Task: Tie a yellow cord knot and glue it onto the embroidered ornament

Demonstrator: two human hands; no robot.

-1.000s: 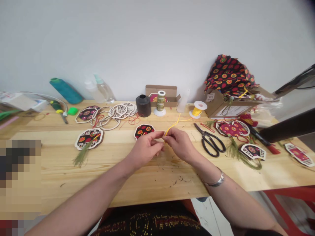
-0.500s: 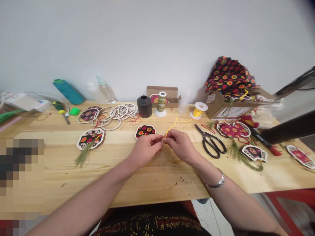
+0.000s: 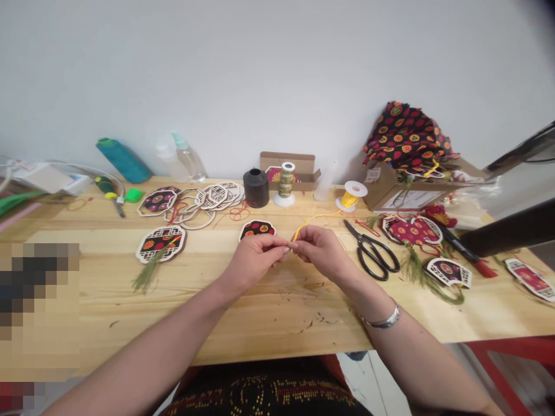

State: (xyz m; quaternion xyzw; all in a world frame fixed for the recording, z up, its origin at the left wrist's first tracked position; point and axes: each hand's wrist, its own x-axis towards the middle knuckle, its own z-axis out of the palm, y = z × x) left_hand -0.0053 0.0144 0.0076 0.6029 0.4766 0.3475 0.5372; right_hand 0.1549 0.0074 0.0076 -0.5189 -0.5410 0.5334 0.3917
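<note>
Both hands meet above the middle of the wooden table [image 3: 243, 323]. My right hand [image 3: 318, 249] pinches a yellow cord [image 3: 310, 221], which runs back to a white spool of yellow cord [image 3: 349, 199]. My left hand [image 3: 256, 257] is closed too, its thumb and forefinger pressed together against the right fingertips; whether it grips the cord's end is hidden. Just behind the left hand lies a black octagonal ornament [image 3: 257, 228] with red and yellow dots and a pale rim. Black-handled scissors [image 3: 373, 254] rest to the right of my right hand.
At the left are a tasselled ornament [image 3: 161, 245] and pale cut-out frames [image 3: 217, 199]. Along the wall stand a black thread cone [image 3: 256, 188], a green thread spool [image 3: 285, 184] and a spray bottle [image 3: 187, 159]. A cardboard box [image 3: 403, 193] with patterned fabric [image 3: 405, 138] stands at the right.
The raised loop of yellow cord above my right hand has dropped, leaving one strand curving to the spool. The fingertips have shifted slightly, still pressed together.
</note>
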